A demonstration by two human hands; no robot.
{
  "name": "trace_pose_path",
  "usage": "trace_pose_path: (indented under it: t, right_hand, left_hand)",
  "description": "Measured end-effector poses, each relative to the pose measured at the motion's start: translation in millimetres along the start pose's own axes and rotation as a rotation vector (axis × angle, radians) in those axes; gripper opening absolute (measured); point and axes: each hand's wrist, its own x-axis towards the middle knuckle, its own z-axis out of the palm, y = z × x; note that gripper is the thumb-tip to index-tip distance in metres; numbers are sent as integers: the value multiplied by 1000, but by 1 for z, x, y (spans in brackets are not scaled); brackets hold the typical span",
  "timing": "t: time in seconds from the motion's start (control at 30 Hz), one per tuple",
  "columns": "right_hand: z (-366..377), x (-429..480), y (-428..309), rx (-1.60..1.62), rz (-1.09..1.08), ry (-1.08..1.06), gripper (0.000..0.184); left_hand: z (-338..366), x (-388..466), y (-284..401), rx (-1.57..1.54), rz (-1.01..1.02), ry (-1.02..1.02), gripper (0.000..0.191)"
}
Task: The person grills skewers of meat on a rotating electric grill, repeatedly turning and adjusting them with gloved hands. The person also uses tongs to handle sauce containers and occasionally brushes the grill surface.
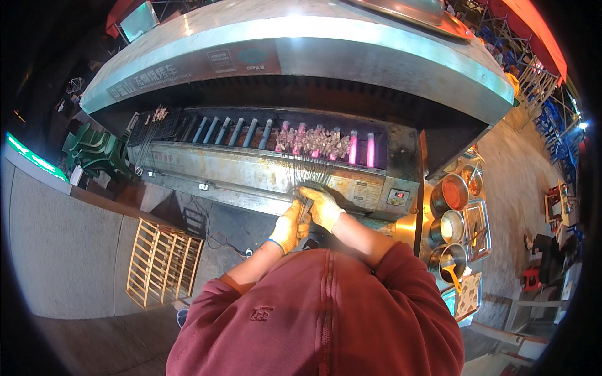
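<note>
Both my hands wear yellowish work gloves. My left hand is closed around the lower ends of a large bunch of thin metal skewers. Just above it on the right, my right hand grips the same bunch. The skewers fan out away from me, and the meat pieces on their tips lie over glowing pink heating tubes of the electric grill. Farther left, tubes look grey, without a glow. A smaller group of meat skewers rests at the grill's left end.
A steel hood overhangs the grill. To the right stand metal pots, one holding a yellow-handled brush, beside a metal tray. A wooden slatted rack stands at lower left, near cables on the floor.
</note>
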Motion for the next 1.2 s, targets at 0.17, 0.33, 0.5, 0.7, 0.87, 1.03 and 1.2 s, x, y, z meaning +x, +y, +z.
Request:
trace_pose_path:
  t: [0.17, 0.33, 0.5, 0.7, 0.87, 1.03, 1.2]
  right_hand:
    - [8, -7, -1, -18, -50, 32, 20]
    - [10, -15, -7, 34, -139, 59, 23]
    - [11, -23, -9, 3, -195, 169, 24]
    - [-6, -19, -14, 13, -172, 63, 23]
    - [-23, -14, -14, -3, -174, 134, 23]
    - [-26, -18, -14, -40, -285, 217, 35]
    - [-10, -40, -27, -161, -311, 330, 36]
  left_hand:
    - [-5, 2, -3, -36, -20, -23, 38]
    - [4, 1, -4, -2, 46, -11, 27]
    - [13, 0, -4, -7, 39, 28, 24]
    - [12, 7, -11, -31, 50, 27, 26]
    - [12, 11, -13, 15, 31, -7, 27]
    - [19, 10, -13, 39, 60, 56, 25]
    - [31, 3, -10, 106, 64, 38, 20]
